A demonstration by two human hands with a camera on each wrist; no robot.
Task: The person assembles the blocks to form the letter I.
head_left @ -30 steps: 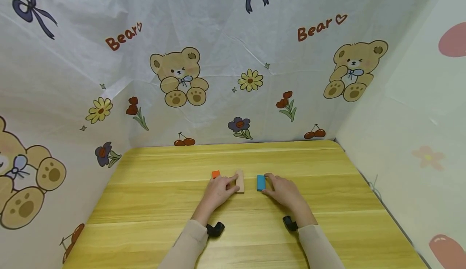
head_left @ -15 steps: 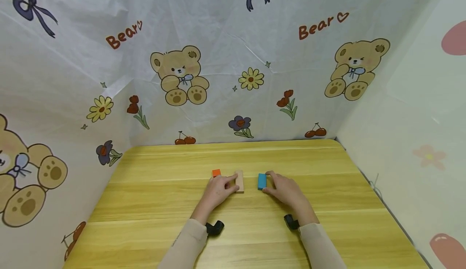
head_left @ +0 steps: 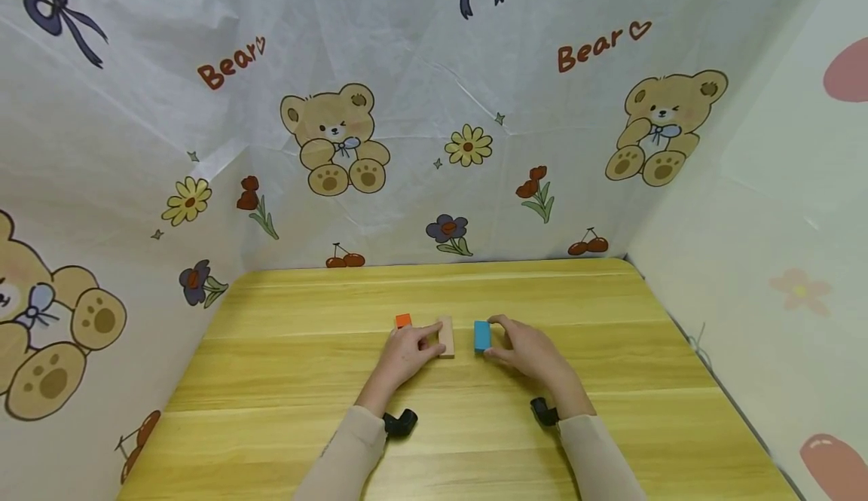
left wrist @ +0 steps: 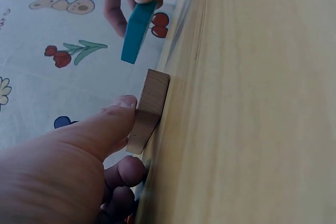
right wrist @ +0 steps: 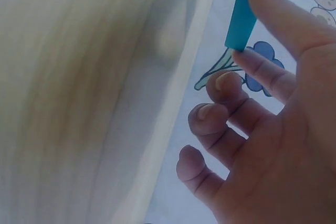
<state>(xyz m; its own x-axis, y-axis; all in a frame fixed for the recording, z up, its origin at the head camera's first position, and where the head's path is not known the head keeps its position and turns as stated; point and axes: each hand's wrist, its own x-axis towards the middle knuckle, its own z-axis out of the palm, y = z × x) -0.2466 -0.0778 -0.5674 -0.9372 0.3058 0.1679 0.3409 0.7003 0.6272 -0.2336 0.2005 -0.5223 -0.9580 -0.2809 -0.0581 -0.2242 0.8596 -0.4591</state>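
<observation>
Head view, table [head_left: 692,441]: yellow wood grain, lower half; cut off below, blurred in right wrist view.
Left hand [head_left: 403,353]: lower centre; thumb and forefinger apart, tips at the wooden block [head_left: 447,337]; forefinger mostly hidden in left wrist view, pinch cannot be told.
Right hand [head_left: 532,349]: right of centre; thumb and forefinger clamped on the blue block [head_left: 481,337], other fingers bent, slightly apart.
Wooden block: centre, left edge partly covered.
Blue block: right of it, apart; cut off in right wrist view.
Orange block [head_left: 403,320]: left of centre, partly hidden behind left hand.
</observation>
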